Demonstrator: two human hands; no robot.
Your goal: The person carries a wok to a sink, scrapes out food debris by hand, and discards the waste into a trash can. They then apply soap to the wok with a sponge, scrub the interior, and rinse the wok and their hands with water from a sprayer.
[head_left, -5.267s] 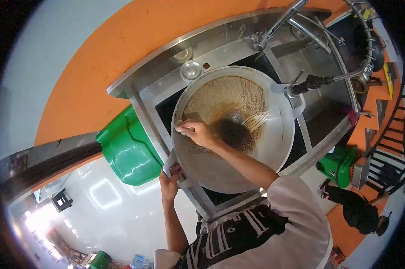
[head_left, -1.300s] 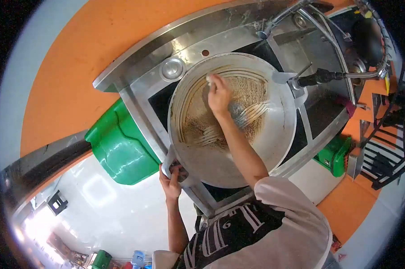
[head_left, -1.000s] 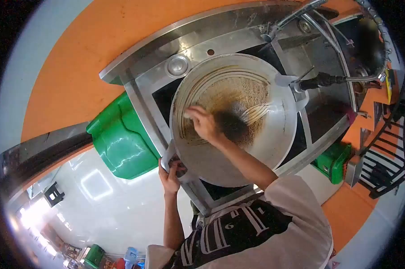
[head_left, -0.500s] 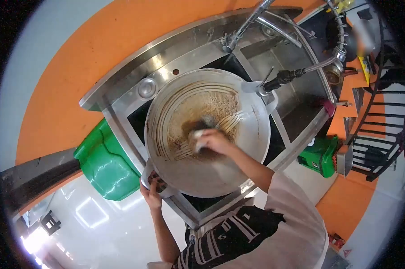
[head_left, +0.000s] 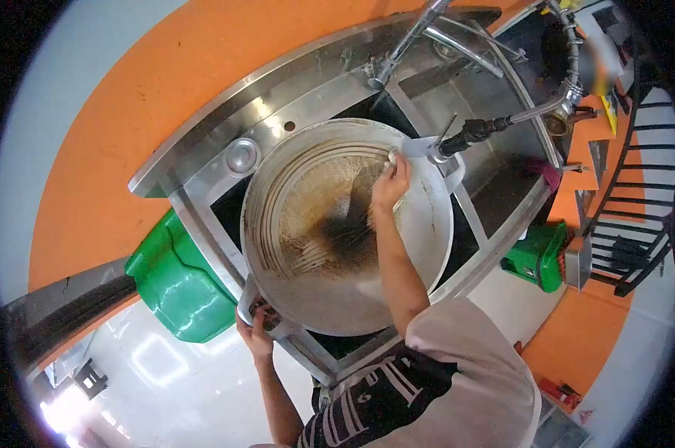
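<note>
A large, wide metal pan [head_left: 423, 246] with brown, streaky residue over its bottom and a dark patch in the middle sits on the stainless steel counter. My right hand [head_left: 391, 187] is over its upper right inner wall, fingers pinched on a small whitish scrubbing pad [head_left: 392, 157], mostly hidden by them. At the lower left rim, my left hand [head_left: 258, 340] is closed around the pan's loop handle [head_left: 249, 297]. A second loop handle [head_left: 454, 178] sticks out on the upper right side.
A black spray nozzle [head_left: 476, 134] on a flexible hose hangs close to the pan's upper right handle. Above stands a metal faucet pipe [head_left: 405, 45]. Steel sink basins [head_left: 464, 112] lie to the right. Green bins [head_left: 181, 280] [head_left: 535, 257] stand on either side.
My right hand has moved with the pad from the pan's middle up to its upper right wall. The left hand stays on the handle.
</note>
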